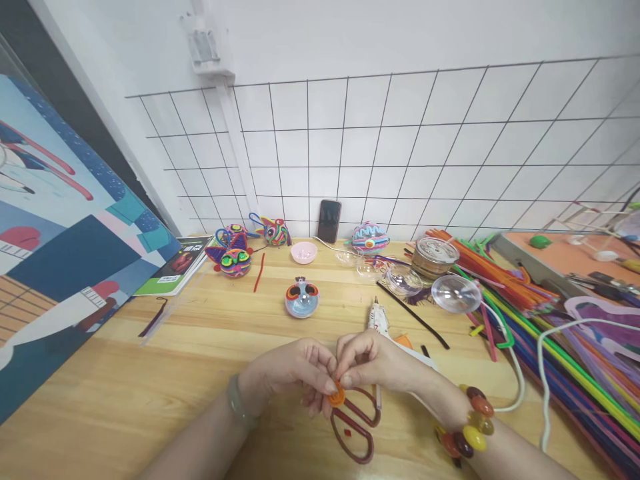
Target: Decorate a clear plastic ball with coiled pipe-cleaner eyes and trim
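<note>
In the head view, the left hand (293, 370) and the right hand (375, 360) meet low in the middle, above the wooden surface (200, 373). The left fingers are closed on an orange coil (337, 395), the thumb lying on its upper left edge. The right fingers are pinched together at the coil's top edge, gripping it there. The coil is thus between the two hands, in front of the scissors (369, 445), whose dark red handles spread below and to the right. A small red scrap (347, 433) shows inside the lower handle loop.

A green bangle (236, 400) circles the left wrist; a bead bracelet (474, 437) circles the right. Just beyond the right hand lies a glue gun (379, 319), partly hidden by it, and a black stem (420, 319) slants to its right.

Farther back, a blue ball (302, 303) with orange-and-black eyes sits near a pink dish (304, 252). Colourful figures (235, 262) stand to the left, next to a magazine (175, 265). A phone (329, 221) leans on the wall, with a striped ball (370, 239) to its right. Beyond that are a tin (435, 259), a clear dome (456, 295) and many coloured stems (575, 363).
</note>
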### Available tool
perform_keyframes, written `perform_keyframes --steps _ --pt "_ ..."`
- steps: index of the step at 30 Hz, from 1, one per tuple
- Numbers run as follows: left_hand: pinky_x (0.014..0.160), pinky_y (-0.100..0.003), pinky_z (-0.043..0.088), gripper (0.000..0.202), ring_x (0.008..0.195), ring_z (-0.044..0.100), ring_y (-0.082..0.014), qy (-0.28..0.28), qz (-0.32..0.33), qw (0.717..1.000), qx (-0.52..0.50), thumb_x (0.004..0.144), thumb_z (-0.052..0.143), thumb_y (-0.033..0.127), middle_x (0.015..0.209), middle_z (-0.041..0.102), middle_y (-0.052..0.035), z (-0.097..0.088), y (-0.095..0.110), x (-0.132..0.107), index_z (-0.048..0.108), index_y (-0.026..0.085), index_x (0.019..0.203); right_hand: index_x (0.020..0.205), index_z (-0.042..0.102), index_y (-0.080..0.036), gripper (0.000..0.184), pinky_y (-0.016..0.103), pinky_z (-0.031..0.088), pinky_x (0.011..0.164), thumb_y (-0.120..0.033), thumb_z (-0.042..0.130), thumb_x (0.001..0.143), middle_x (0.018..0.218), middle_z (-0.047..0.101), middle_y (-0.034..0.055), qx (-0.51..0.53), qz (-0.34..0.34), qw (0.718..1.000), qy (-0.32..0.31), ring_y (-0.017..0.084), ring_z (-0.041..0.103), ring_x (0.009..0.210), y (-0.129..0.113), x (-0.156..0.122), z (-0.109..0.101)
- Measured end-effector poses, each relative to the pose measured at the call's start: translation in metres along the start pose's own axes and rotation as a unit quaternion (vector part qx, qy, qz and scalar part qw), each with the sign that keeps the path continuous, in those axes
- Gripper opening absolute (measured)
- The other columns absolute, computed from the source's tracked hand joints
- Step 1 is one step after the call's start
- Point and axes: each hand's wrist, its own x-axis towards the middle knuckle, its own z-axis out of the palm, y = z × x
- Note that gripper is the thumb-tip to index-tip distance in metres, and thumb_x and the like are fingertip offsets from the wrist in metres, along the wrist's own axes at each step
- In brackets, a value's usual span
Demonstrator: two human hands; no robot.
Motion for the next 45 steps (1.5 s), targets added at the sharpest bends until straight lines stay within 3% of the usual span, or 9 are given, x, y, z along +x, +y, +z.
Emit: perform_keyframes --steps 45 --pt "0.034 -0.014 0.04 0.019 0.038 0.058 -0.009 0.002 0.012 1.0 -0.003 0.059 0.075 0.024 0.055 0.068 -0.0026 0.0 -0.0036 0.0005 0.066 0.009 0.066 0.076 0.075 -0.016 0.012 0.02 0.046 0.065 -0.023 0.078 0.067 0.073 0.064 0.0005 0.002 -0.009 1.0 -0.021 0.009 0.059 0.068 0.0031 -0.0003 -0.0034"
